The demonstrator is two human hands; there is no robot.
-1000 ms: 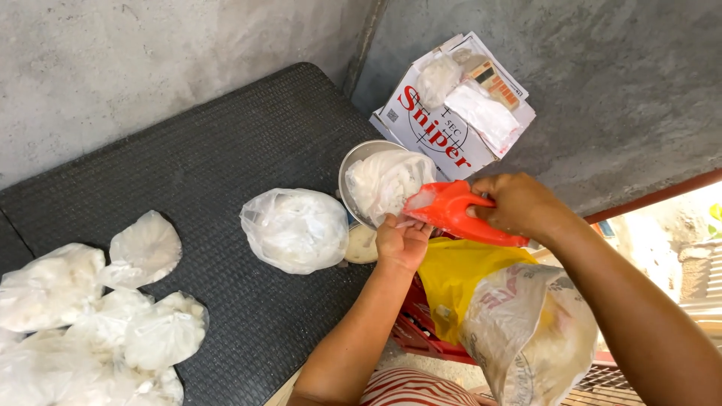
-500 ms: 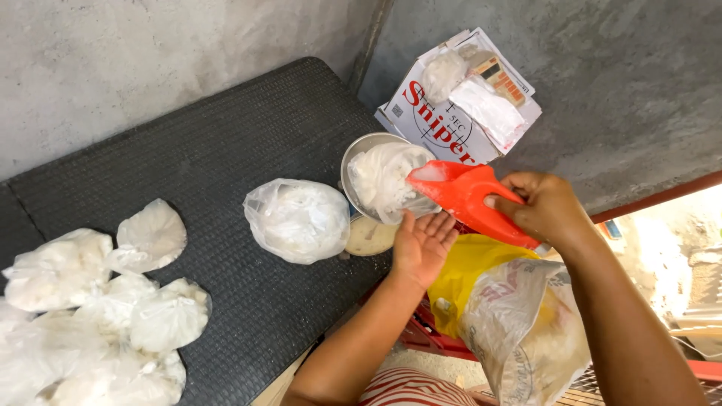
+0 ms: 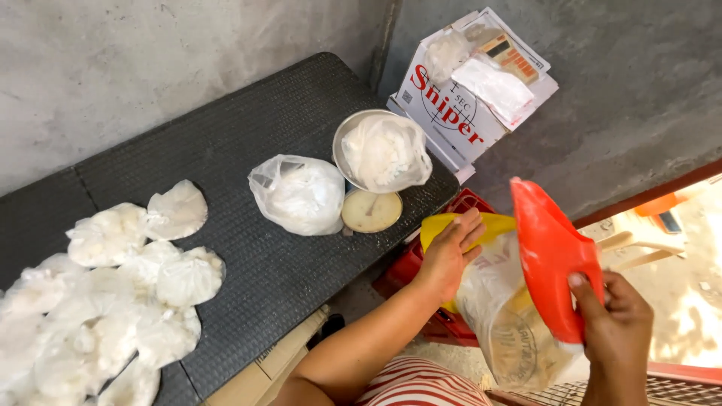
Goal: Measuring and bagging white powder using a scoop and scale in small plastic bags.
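Heads up, your right hand has its fingers clamped around the lower end of the orange scoop, which stands nearly upright over the big sack near the right edge; if it tips wide of the opening, whatever's in it could land on the red crate or the floor. Your left hand rests flat on the sack's yellow rim, fingers together and holding nothing, so the mouth could flop shut. On the dark table, the metal scale pan carries a bag of white powder, another filled bag sits just left, and a pile of tied bags is far left.
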